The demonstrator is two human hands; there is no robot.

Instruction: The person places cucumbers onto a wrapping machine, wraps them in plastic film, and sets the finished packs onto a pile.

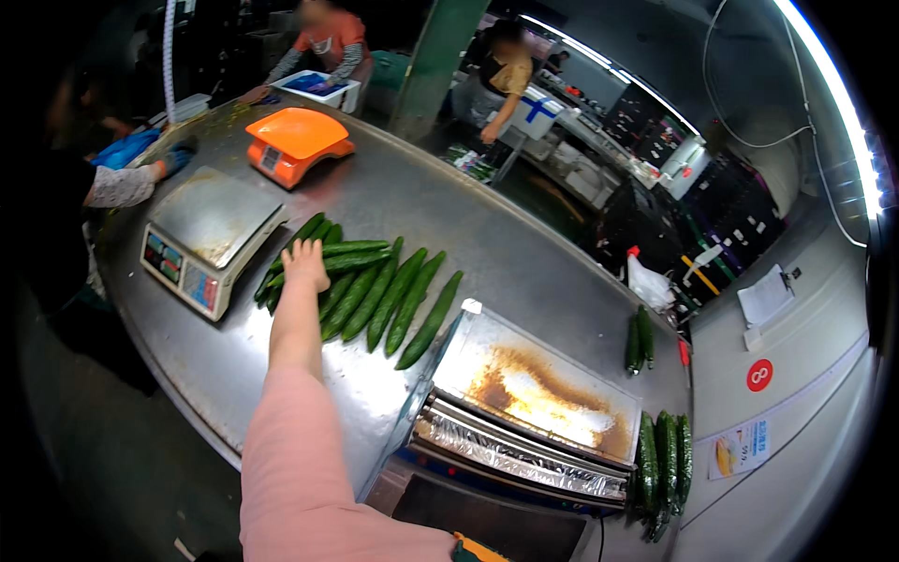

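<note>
My left hand [304, 267], at the end of a bare forearm and pink sleeve, reaches over a pile of long green cucumbers. Its fingers curl over a cucumber [356, 260] that lies crosswise on the pile, with the thumb on the near side. Beside it several cucumbers [405, 302] lie side by side in a slanting row on the metal table [524, 267]. The rightmost cucumber [430, 319] lies near the corner of a film wrapping machine [571, 375], which has a brown-stained plate and a film roll at its front. My right hand is out of view.
A flat-topped scale [208, 220] stands left of the pile, an orange scale [300, 140] behind it. Film-wrapped cucumbers [666, 459] lie right of the machine, more cucumbers [640, 339] farther back. A co-worker's gloved hand [173, 161] is at the left edge; others stand beyond the table.
</note>
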